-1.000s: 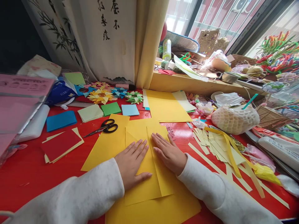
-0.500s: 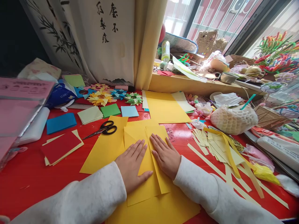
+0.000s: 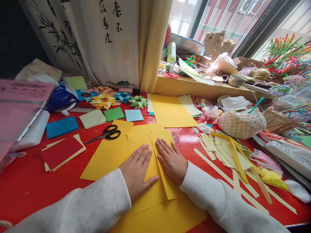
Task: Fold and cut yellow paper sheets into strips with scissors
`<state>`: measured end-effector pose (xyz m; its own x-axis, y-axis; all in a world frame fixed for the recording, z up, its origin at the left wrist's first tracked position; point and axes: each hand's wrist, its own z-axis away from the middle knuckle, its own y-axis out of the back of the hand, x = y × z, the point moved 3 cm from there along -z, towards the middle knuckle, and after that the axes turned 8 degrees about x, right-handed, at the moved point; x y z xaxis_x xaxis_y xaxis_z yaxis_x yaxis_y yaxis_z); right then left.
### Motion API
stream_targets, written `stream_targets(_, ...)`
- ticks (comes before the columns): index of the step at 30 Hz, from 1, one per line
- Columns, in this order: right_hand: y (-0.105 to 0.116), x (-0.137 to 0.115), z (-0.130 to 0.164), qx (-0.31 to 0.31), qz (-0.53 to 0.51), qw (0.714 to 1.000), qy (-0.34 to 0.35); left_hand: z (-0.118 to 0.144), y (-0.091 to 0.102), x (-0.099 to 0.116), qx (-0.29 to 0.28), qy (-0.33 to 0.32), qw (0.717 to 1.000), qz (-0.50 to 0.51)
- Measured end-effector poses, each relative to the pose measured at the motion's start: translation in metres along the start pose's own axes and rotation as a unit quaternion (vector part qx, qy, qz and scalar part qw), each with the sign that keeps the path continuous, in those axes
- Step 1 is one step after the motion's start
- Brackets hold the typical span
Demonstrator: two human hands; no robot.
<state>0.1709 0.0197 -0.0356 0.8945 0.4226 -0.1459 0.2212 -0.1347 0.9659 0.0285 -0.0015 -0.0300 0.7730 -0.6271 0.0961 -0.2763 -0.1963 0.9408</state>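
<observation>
Red tabletop [image 3: 31, 181] is carrying everything, largest item in view. Curtain [image 3: 114, 42] is hanging at 12 o'clock, windowsill [image 3: 201, 89] cluttered at 1 o'clock.

Yellow sheets [image 3: 107, 155] are lying spread at centre, overlapping each other; more yellow paper [image 3: 172, 111] is stacked at 12 o'clock from the hands. On top of the spread a folded yellow sheet [image 3: 150, 197] is lying flat, right flap overlapping the middle, both hands pressing on it.

Left hand [image 3: 136, 171] is lying palm down on the left half of the folded sheet, fingers straight and together, thumb out to the right. Grip released, nothing grasped, just flat pressure. Right hand [image 3: 171, 160] is doing the same on the right flap, fingers extended toward 11 o'clock, grip released too. Index fingers are lying just beside each other, close to touching along the flap edge. White sleeves [image 3: 92, 204] are covering both forearms.

Netted bundle [image 3: 240, 124] is sitting at 2 o'clock, near the tabletop's far right. Red paper stack [image 3: 60, 152] is lying at 9 o'clock, blue square [image 3: 62, 127] beyond it. Cut paper strips [image 3: 225, 150] are piling at 3 o'clock. Scissors [image 3: 105, 134] are lying shut at 11 o'clock, tips off the yellow sheets, handles on them. Folded paper stars [image 3: 116, 100] are sitting in a row at 12 o'clock by the curtain.
</observation>
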Motion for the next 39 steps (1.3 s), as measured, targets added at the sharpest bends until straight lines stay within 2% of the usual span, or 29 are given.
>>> stream_targets(5,0.004,0.003,-0.001,-0.038,-0.067,0.996,0.038,-0.004,-0.001,-0.012,-0.024,-0.041,0.999,-0.002)
stream_targets(10,0.000,-0.001,0.003,-0.009,0.018,0.998,0.053,-0.003,-0.004,-0.018,-0.034,-0.037,0.999,-0.011)
stream_targets(19,0.000,-0.006,0.004,0.017,0.066,0.997,0.032,-0.002,-0.001,-0.011,-0.039,-0.008,0.999,-0.020)
stream_targets(26,0.001,-0.007,0.005,0.019,0.071,0.997,0.022,-0.001,0.000,-0.009,-0.034,-0.015,0.999,-0.012)
stream_targets(33,-0.001,-0.008,0.005,0.021,0.066,0.997,0.017,0.000,-0.001,-0.006,-0.019,0.000,1.000,-0.012)
stream_targets(39,-0.002,0.001,0.001,0.004,0.031,0.999,0.040,0.000,0.000,-0.004,0.000,-0.012,1.000,-0.011)
